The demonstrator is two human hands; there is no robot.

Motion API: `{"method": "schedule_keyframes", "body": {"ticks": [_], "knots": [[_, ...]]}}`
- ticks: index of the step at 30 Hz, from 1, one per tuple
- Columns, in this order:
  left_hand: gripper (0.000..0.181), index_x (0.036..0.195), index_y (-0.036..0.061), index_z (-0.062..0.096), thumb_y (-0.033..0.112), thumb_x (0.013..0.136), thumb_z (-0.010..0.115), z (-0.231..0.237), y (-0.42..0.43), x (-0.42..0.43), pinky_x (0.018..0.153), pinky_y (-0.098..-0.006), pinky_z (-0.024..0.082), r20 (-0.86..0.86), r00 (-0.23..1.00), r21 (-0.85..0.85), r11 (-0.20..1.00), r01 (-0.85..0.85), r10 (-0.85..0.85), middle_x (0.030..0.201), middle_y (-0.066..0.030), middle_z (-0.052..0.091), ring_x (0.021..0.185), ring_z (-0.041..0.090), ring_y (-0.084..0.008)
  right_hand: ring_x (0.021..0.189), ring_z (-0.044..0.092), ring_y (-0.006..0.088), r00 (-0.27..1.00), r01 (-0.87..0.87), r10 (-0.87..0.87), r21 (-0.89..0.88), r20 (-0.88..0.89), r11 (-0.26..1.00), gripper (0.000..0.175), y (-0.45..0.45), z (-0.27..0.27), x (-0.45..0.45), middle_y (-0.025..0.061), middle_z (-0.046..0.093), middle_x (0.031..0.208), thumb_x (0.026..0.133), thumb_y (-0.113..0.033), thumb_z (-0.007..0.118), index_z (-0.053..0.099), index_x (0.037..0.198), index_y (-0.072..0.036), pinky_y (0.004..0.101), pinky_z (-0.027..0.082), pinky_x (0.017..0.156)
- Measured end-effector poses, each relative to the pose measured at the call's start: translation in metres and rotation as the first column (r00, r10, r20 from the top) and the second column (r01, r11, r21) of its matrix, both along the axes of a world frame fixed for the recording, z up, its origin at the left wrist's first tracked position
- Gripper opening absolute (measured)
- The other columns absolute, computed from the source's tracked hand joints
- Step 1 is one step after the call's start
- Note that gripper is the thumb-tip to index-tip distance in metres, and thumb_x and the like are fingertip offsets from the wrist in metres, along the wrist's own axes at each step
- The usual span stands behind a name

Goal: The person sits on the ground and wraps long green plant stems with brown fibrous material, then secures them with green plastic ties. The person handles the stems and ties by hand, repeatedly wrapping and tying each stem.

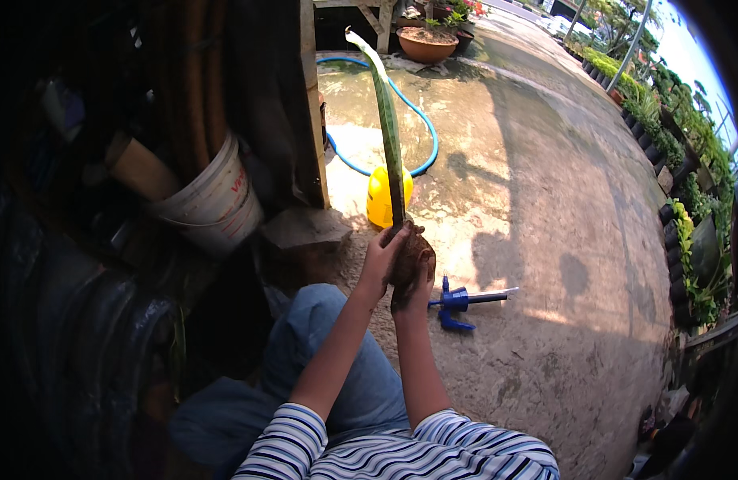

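Observation:
Between my two hands is a ball of dark brown soil [412,255], with one long green leaf [390,129] rising upright from it and paling towards its curled tip. My left hand [385,255] grips the soil from the left, its fingers around the base of the leaf. On the right side, my right hand [418,285] cups the ball from below and is smeared with dirt. The roots, if any, are hidden in the soil. Beyond the leaf stands a yellow plastic bottle [378,195], partly covered by it. A blue spray pump head [456,300] with a dark tube lies on the concrete near my right hand.
A blue hose [435,141] loops over the concrete floor [561,228]. To the left, a white bucket [225,204] holds long poles beside a wooden post [315,120] and a stone block [309,228]. A terracotta pot [427,47] stands far ahead; potted plants line the right.

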State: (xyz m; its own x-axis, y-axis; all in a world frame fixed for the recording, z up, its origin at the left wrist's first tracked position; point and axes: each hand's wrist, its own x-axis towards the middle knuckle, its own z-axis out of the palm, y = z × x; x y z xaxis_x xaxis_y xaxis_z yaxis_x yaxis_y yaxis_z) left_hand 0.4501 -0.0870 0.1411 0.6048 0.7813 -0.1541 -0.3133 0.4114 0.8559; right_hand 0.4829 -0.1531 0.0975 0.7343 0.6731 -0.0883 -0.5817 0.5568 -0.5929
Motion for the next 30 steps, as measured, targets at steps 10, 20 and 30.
{"method": "schedule_keyframes", "body": {"ticks": [10,20,30], "knots": [[0.026,0.101,0.0003,0.06,0.022,0.087,0.061,0.004,0.012,-0.003,0.07,-0.0229,0.049,0.045,0.998,0.006,0.999,0.049,-0.049,0.091,-0.0027,0.062,0.08,0.058,-0.0081,0.129,0.033,0.0268,0.624,0.563,-0.335,-0.109,0.706,0.82,0.052,0.003,0.016,-0.009,0.0126,0.034,0.139,0.097,-0.039,0.033,0.03,0.137,-0.005,0.0418,0.026,0.107],[0.032,0.11,0.0029,0.054,0.029,0.091,0.055,-0.026,0.011,0.007,0.072,-0.0217,0.048,0.306,0.948,-0.142,0.98,0.14,-0.091,0.095,-0.0027,0.059,0.082,0.057,-0.007,0.109,0.052,0.0316,0.045,0.639,-0.339,0.234,0.94,0.733,0.02,0.014,-0.001,0.009,0.0176,0.056,0.113,0.084,-0.009,0.055,0.065,0.099,-0.001,0.0395,0.042,0.093],[0.038,0.122,-0.0006,0.048,0.016,0.089,0.057,-0.018,0.019,0.008,0.08,-0.0266,0.051,0.125,0.966,-0.182,0.952,0.246,-0.225,0.108,-0.0148,0.061,0.095,0.061,-0.0184,0.11,0.052,0.0284,0.126,0.639,-0.241,0.107,0.962,0.761,0.035,0.002,0.013,0.001,0.0154,0.055,0.115,0.079,-0.008,0.064,0.056,0.113,0.0,0.0385,0.04,0.097]]}}
